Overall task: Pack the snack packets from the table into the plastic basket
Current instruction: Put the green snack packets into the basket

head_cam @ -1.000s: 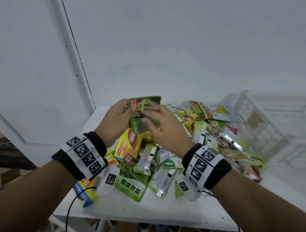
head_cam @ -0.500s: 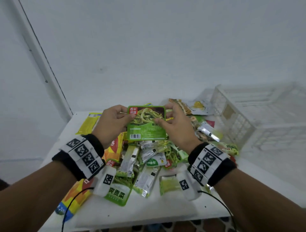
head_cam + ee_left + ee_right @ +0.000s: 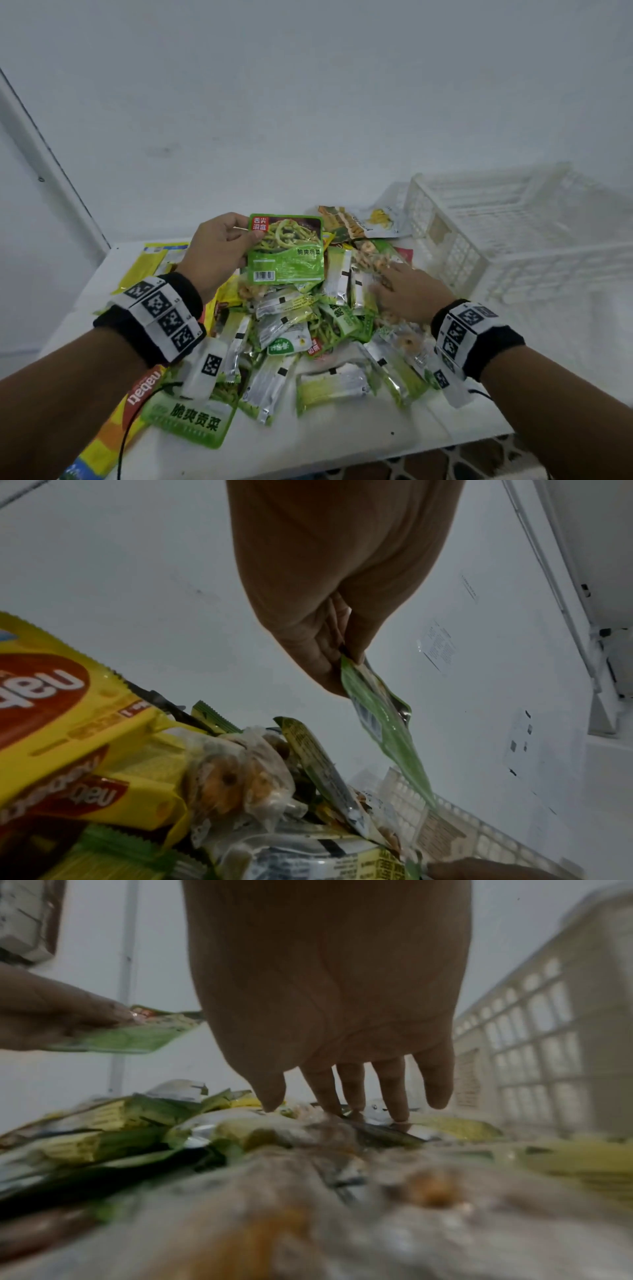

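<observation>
A green snack packet (image 3: 286, 248), gripped half a second ago by both hands, is now pinched at its left edge by the left hand (image 3: 219, 250) alone and is held upright above the heap. The right hand (image 3: 407, 296) has been let go of it and is spread, fingers straight, on the pile of snack packets (image 3: 308, 325) just right of and below the held packet; nothing is gripped by it. A second pickup is probably being set up before anything is carried over. The white plastic basket (image 3: 445, 246) is seen further right on the table (image 3: 342, 442), apparently with no packets in it. "脆爽贡菜" and a barcode are printed on the held packet; "naben" can be made out, less surely, on a yellow packet (image 3: 61, 723) below the left wrist.
</observation>
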The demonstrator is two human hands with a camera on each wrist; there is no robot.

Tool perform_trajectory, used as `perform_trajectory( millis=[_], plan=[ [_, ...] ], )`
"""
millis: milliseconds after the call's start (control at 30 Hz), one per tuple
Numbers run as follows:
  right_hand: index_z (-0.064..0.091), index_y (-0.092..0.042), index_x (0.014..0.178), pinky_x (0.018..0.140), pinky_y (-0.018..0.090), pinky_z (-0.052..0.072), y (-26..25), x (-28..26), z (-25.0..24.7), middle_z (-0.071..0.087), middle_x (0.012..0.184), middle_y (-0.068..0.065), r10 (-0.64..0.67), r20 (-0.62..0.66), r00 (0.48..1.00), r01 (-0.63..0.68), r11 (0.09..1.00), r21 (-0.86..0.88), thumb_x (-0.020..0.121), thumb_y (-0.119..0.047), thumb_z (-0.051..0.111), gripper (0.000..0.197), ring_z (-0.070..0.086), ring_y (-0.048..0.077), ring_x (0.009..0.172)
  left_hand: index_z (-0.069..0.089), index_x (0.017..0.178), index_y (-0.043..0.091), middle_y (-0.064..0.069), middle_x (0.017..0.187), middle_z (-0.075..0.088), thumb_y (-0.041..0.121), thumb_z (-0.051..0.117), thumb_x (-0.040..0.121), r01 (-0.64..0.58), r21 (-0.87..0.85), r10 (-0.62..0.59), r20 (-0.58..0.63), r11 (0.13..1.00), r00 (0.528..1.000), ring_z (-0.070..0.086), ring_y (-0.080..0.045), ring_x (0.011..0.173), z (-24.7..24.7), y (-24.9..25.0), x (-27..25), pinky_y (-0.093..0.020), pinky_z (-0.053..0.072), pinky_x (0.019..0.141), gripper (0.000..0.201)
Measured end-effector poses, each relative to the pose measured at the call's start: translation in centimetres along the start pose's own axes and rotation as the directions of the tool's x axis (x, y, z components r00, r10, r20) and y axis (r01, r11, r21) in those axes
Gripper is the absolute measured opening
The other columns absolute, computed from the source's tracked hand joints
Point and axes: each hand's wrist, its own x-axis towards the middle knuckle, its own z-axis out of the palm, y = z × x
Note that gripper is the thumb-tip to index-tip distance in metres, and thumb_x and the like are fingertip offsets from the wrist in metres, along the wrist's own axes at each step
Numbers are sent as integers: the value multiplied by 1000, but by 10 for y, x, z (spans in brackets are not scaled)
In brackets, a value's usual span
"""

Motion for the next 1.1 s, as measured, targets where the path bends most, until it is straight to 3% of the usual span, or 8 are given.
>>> perform_trajectory(
  millis=[100,367,500,600,667,733,833,1100],
  plan=[
    [50,-26,95,77,38,49,21,5,2,57,95,0,14,5,1000,-14,1000,25,99,-56,33,36,58,25,87,67,106,5,-12,93,78,13,66,97,-5,7,5,8,1000,1000,75,-30,91,12,1,7,-67,54,88,12],
    [57,-12,128,88,41,51,42,41,-17,60,121,14,10,-104,994,-4,998,59,103,-21,44,29,59,33,109,67,107,4,-17,97,77,12,68,96,0,0,0,36,1000,999,71,-42,98,49,9,30,-64,55,90,14],
    [56,-8,127,78,33,43,44,62,-27,63,117,15,-1,-22,1000,2,999,44,103,-15,44,28,60,32,106,67,100,9,-12,90,78,11,67,96,-2,23,1,51,1000,999,75,-23,84,62,9,44,-42,61,75,4],
    [56,-20,129,85,33,48,44,75,-28,63,117,0,-113,6,994,112,992,64,97,-13,45,35,61,22,106,66,95,13,-8,87,78,9,66,97,2,28,-4,54,1000,999,74,-18,80,71,10,51,-30,58,64,5],
    [60,-24,124,90,35,50,42,81,-28,65,122,1,-159,57,986,155,986,66,96,-16,45,33,61,24,108,65,93,13,-7,84,78,7,65,97,7,17,-8,45,1000,999,74,-16,77,74,11,53,-24,56,59,7],
    [67,-21,114,91,34,48,38,82,-33,66,117,1,-173,114,978,166,984,63,96,-12,43,32,60,24,107,65,93,13,-9,85,78,7,65,97,6,15,-7,42,1000,999,75,-17,77,75,11,56,-24,57,58,7],
    [65,-19,127,99,36,49,40,87,-35,64,127,3,-157,112,981,150,986,70,94,-9,47,39,58,24,116,66,94,12,-11,88,78,8,66,97,7,25,-8,32,1000,999,74,-20,80,75,10,61,-26,57,60,5],
    [48,-9,135,81,34,47,53,102,-30,61,128,15,8,94,996,-16,997,79,100,-23,55,38,59,30,111,66,96,12,-11,90,78,8,65,98,14,24,-14,29,1000,999,76,-27,87,76,7,68,-38,62,74,4]
  ],
)
